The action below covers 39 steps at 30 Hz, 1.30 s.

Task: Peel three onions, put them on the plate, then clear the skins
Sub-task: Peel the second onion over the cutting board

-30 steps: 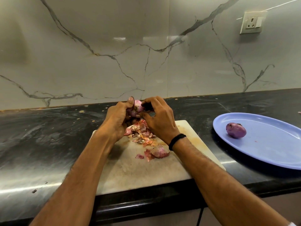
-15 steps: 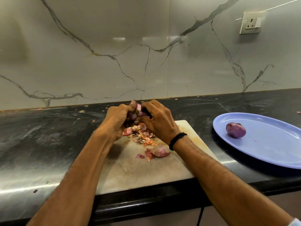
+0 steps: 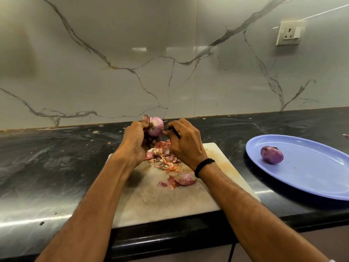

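My left hand (image 3: 135, 143) grips a pink, partly peeled onion (image 3: 155, 126) above the far edge of the pale cutting board (image 3: 170, 203). My right hand (image 3: 184, 146) is just right of the onion, its fingers curled round a slim dark object (image 3: 174, 132) whose tip is close to the onion. Loose onion skins (image 3: 164, 157) lie in a heap on the board under both hands, with a larger curved piece (image 3: 184, 179) nearer to me. A peeled purple onion (image 3: 272, 155) lies on the blue plate (image 3: 317, 182) at the right.
The board sits on a dark glossy counter (image 3: 56, 163) that runs along a marble-patterned wall. A wall socket (image 3: 289, 34) is at the upper right. A small scrap (image 3: 346, 135) lies on the counter at the far right edge.
My left hand has turned and lifted the onion, so more of its pink side shows. My right hand has drawn slightly back to the right of it.
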### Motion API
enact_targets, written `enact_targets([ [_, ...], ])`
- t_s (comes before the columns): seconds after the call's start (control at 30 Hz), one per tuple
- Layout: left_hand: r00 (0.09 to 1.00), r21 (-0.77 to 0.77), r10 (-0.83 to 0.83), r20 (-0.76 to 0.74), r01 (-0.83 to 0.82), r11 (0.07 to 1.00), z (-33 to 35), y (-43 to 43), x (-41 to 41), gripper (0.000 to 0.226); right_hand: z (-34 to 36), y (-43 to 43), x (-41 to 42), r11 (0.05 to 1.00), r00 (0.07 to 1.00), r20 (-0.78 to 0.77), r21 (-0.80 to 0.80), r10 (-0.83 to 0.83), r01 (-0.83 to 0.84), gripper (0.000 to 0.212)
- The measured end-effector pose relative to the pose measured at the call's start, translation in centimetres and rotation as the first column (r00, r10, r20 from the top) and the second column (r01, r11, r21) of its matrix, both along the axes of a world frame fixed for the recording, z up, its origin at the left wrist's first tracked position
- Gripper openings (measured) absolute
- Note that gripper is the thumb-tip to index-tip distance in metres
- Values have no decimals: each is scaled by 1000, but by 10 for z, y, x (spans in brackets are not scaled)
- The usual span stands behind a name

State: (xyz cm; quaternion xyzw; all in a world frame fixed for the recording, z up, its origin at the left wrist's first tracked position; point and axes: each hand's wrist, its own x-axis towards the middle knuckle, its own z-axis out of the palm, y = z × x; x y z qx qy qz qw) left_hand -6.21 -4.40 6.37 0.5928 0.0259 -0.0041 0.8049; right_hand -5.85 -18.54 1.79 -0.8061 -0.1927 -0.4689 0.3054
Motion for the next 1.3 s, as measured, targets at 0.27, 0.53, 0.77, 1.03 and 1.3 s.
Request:
enact_targets([
  [0.27,999,13,-28,23,28,1000,-2,3,1,38,1,-2,1,1000,998,-67,13,17,-16,35],
  [0.53,992,87,-93,87,86,992,-4,0,5,44,4,1,-3,999,996,76,-18,41,-40,27],
  [0.77,990,156,-88,111,70,985,-5,0,8,38,6,0,-2,989,984,161,-135,74,-52,16],
  [1.03,998,85,-52,42,48,995,-5,-2,6,27,4,2,0,967,988,147,-255,51,-12,18],
  [1.3,997,40,59,-43,-57,998,-5,-7,5,30,1,9,-4,963,1000,16,-271,15,-10,20],
])
